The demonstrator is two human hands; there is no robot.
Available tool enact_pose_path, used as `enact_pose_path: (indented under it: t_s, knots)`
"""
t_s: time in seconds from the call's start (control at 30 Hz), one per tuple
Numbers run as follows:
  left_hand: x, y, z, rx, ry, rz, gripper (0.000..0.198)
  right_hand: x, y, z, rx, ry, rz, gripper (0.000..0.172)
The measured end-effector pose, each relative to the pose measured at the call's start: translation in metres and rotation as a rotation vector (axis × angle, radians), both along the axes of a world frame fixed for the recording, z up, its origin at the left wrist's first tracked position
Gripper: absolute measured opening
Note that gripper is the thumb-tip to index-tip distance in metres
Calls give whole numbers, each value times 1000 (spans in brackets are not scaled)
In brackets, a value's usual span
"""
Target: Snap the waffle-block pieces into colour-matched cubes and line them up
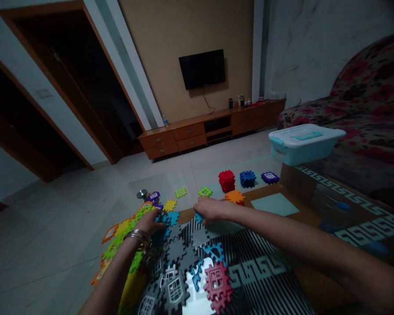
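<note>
Low over the glass table, my right hand (208,208) is closed with its fingertips on a light blue interlocking tile (198,217). My left hand (148,222), with silver bangles at the wrist, curls its fingers onto light blue tiles (172,217) at the table's left side. Its grip is partly hidden in the dim light. Grey tiles (176,250) lie spread below the hands, some with white window grids. A pinkish-red window tile (217,281) is nearest to me, beside a blue tile with a cut-out (214,251). Green tiles (115,246) crowd beyond my left forearm.
Stacks of red tiles (226,180), dark blue tiles (248,179) and orange tiles (235,197) stand at the table's far side, near a purple tile (269,177). A lidded turquoise box (304,151) sits at the back right. A floral sofa (364,96) is at right.
</note>
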State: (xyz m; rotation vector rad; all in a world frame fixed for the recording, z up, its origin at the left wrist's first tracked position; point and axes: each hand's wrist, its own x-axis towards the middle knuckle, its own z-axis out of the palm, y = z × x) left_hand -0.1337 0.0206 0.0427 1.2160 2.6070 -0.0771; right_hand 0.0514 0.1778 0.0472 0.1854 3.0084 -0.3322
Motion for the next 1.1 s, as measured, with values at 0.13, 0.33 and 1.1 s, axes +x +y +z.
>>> enact_pose_path:
  t_s: [0.13,0.33,1.1]
  knots:
    - [-5,0,-3,20,-6,-6,31,51,-22,2,-26,119,81,29]
    - [-7,0,-3,50,-36,-9,33,103,-64,-25,-19,157,310,42]
    - [-5,-8,-10,239,-51,3,54,57,76,69,23,184,-114,36]
